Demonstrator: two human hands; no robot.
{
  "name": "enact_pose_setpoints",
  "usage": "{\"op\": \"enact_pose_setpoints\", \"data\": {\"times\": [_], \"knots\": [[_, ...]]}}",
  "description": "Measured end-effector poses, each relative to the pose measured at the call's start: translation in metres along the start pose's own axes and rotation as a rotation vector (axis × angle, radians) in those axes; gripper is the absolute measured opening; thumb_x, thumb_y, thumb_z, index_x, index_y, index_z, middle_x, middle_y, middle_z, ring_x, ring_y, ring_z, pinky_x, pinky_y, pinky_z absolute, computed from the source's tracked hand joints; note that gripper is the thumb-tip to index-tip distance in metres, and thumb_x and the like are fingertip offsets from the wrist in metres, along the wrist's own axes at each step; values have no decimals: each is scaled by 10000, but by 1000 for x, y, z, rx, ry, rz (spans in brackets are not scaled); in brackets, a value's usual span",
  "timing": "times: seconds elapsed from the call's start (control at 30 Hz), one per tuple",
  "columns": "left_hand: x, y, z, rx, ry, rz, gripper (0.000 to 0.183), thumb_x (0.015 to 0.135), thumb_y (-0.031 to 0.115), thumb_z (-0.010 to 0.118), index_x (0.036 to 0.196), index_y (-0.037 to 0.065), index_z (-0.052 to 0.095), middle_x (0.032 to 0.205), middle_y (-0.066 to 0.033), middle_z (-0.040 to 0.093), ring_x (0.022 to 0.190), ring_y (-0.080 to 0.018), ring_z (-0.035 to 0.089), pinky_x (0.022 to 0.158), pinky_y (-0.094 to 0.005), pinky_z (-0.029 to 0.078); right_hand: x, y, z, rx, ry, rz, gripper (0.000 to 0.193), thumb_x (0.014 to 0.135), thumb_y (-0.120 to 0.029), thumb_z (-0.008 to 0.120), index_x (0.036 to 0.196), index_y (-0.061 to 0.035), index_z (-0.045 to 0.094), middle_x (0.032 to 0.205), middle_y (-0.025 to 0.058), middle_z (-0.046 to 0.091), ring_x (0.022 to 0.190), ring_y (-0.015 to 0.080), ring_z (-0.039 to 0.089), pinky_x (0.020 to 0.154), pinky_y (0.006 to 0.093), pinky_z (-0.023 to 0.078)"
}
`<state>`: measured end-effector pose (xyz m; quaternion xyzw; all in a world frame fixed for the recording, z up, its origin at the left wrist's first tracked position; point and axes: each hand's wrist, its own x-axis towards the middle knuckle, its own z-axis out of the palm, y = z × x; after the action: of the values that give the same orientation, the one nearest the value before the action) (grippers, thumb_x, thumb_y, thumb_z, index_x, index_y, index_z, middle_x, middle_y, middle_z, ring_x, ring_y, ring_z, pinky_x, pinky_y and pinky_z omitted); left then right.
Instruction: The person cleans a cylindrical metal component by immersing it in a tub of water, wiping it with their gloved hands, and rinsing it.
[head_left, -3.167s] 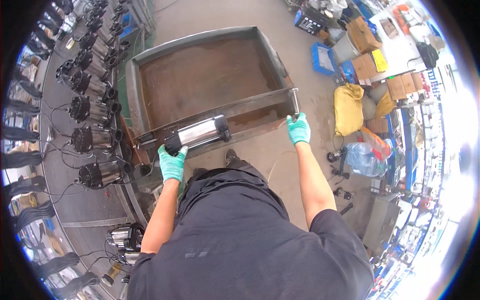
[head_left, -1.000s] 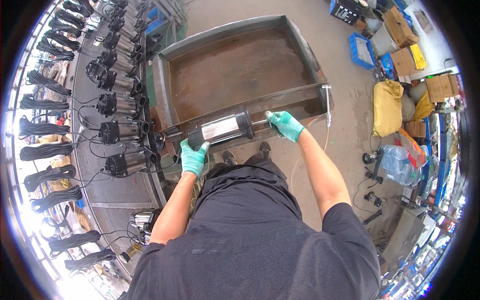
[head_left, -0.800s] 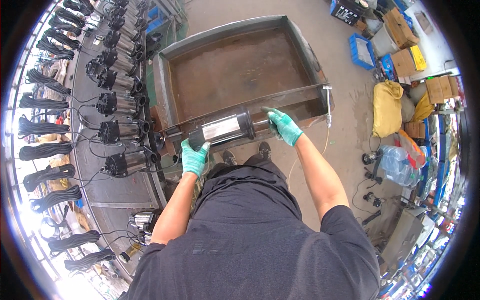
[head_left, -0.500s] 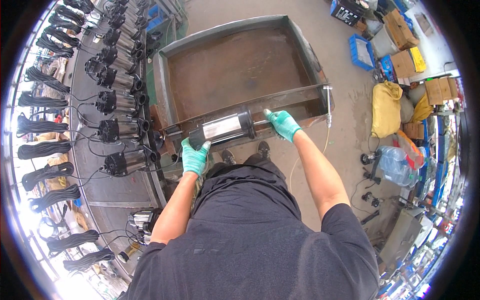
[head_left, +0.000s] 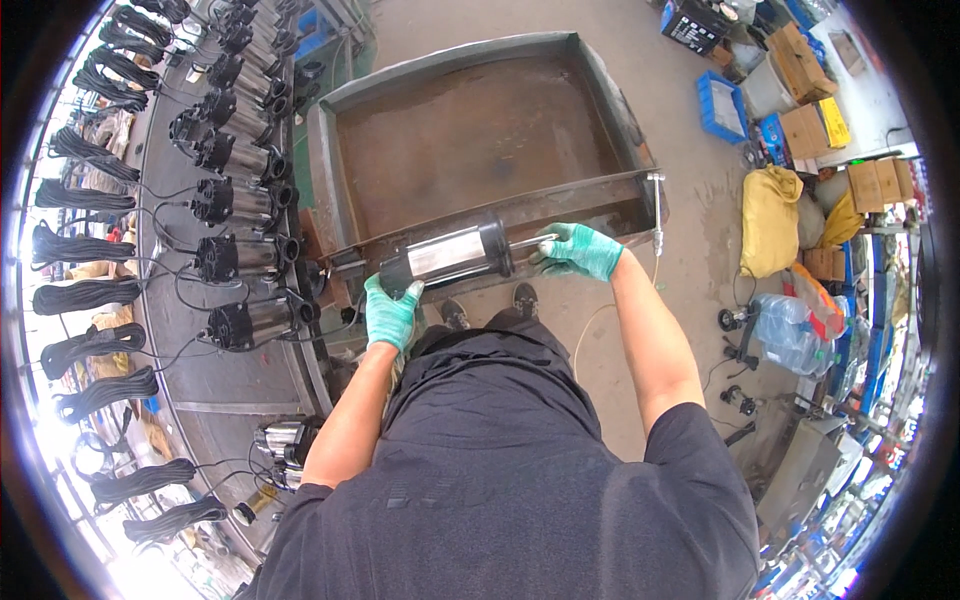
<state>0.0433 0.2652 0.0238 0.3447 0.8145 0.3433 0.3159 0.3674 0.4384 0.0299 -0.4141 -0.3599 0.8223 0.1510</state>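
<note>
A submersible pump (head_left: 447,256) with a bright metal body and black ends lies nearly level across the near side of a metal tank. My left hand (head_left: 391,312), in a green glove, grips its black left end from below, thumb along the near side. Out of the right end sticks a thin metal rod (head_left: 526,241). My right hand (head_left: 582,250), gloved alike, closes its fingers round the rod's outer tip, apart from the pump body. The inner side of that grip is hidden.
The rectangular tank (head_left: 322,165) holds shallow brownish water. A bench (head_left: 240,375) on the left carries a row of similar pumps (head_left: 243,258) with coiled black cables (head_left: 85,247). A metal fitting with a thin hose (head_left: 658,215) hangs at the tank's right corner. Boxes and a yellow sack (head_left: 770,220) stand farther right.
My right hand has slid outward to the right along the rod and turned, its fingers now at the tip. The left hand and the pump have hardly moved.
</note>
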Motion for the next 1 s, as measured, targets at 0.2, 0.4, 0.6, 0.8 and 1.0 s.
{"op": "enact_pose_setpoints", "data": {"times": [0.2,0.4,0.6,0.8,1.0], "knots": [[-1,-3,0,-4,-6,6,696,835,231,853,1330,-26,437,1116,-133,668,984,-212,622,930,-330,497,30,-14,-1,-572,169,299,585,1018,-585,500,831,-58,676,642,55,581,527,184,558,535,324,465],[-5,5,-3,24,-4,8,689,845,231,844,1332,-32,433,1117,-134,663,980,-212,619,931,-327,497,21,11,-8,-999,363,-230,304,1026,-295,538,1206,-83,661,957,162,733,862,369,699,786,440,543],[0,-4,-1,18,-15,-9,725,832,233,847,1346,-47,420,1118,-144,678,991,-238,635,930,-344,499,10,7,-21,-1129,80,-581,370,966,-166,654,1325,-82,629,1197,152,702,1109,329,651,963,392,507],[0,-2,-1,62,7,2,736,824,270,851,1334,-49,427,1099,-150,684,978,-243,642,923,-348,501,32,14,13,-364,302,-2,385,1058,-385,533,1146,-36,669,666,-29,519,596,96,510,581,286,452],[1,-4,-3,40,-13,-12,766,822,294,852,1347,-52,415,1129,-162,670,1000,-238,635,927,-346,499,6,7,-14,-1425,101,-935,429,956,-216,708,1333,-47,593,973,88,718,905,189,656,825,337,532]]}}
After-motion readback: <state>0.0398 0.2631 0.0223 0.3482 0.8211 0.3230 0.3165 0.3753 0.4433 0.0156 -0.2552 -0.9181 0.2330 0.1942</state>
